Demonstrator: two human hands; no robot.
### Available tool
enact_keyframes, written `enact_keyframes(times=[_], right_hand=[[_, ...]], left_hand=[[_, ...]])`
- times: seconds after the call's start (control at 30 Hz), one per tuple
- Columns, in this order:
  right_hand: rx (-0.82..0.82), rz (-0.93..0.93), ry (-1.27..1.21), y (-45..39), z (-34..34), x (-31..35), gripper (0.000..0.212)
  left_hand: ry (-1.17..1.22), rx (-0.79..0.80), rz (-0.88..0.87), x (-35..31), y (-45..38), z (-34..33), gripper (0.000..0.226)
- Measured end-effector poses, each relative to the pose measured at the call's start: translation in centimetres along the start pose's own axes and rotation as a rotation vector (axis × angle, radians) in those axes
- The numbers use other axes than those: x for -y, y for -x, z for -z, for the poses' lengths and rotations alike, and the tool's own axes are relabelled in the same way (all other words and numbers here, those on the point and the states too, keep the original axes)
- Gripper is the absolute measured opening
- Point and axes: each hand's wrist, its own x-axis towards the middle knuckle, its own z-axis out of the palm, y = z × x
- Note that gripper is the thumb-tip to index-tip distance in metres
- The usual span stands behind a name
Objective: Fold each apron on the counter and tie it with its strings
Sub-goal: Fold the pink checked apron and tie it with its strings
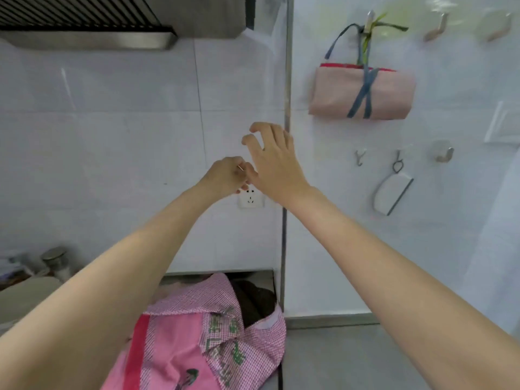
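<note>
Both hands mid-frame, off the pink apron (197, 339): left hand (228, 175) curled, contents unclear; right hand (273, 164) spread. Risk: apron slides off table (337, 358).

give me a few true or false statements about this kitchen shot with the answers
1. A folded pink apron, tied with blue strings, hangs from a wall hook. True.
2. The right hand grips the pink checked apron. False: it is raised in front of the wall with its fingers spread, holding nothing.
3. The pink checked apron lies on the counter below the arms, not yet folded. True.
4. The left hand rests flat on the counter. False: it is raised in front of the wall socket, fingers curled.
5. The small white board lies on the counter. False: it hangs on a wall hook.
</note>
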Motion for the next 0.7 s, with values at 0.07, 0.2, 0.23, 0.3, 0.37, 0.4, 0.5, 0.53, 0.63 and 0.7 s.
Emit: enact_keyframes(times=[0.07,0.2,0.23,0.3,0.37,0.4,0.5,0.53,0.63,0.7], right_hand=[[0.382,-0.058,-0.140,2.1,-2.7,5.6,0.038],[1.005,-0.136,-0.297,8.6,-8.1,13.8,0.042],[1.091,-0.144,-0.327,10.4,-9.4,15.3,0.040],[1.237,-0.167,-0.344,13.7,-11.7,17.7,0.034],[1.354,-0.252,-0.372,17.0,-13.8,18.9,0.030],[1.396,-0.321,-0.392,18.3,-14.7,19.3,0.026],[1.504,-0.561,-0.348,21.9,-17.4,19.5,0.017],[1.550,-0.650,-0.343,22.8,-17.8,19.2,0.021],[1.636,-0.916,-0.451,25.2,-18.9,19.2,0.036],[1.570,-1.035,-0.539,25.0,-19.3,19.5,0.030]], left_hand=[[-0.026,0.054,0.086,6.0,3.3,1.5,0.018],[-0.149,0.195,0.250,17.9,9.3,3.5,0.016],[-0.196,0.220,0.269,20.3,10.5,3.7,0.016],[-0.285,0.279,0.306,24.5,12.3,4.0,0.019],[-0.388,0.354,0.334,27.1,13.7,3.8,0.022],[-0.418,0.381,0.336,28.4,14.2,3.7,0.023],[-0.457,0.441,0.342,31.5,15.6,3.2,0.023],[-0.489,0.452,0.335,32.0,15.8,3.1,0.024],[-0.549,0.478,0.332,33.2,15.8,3.4,0.027],[-0.510,0.464,0.347,33.1,15.3,3.7,0.024]])
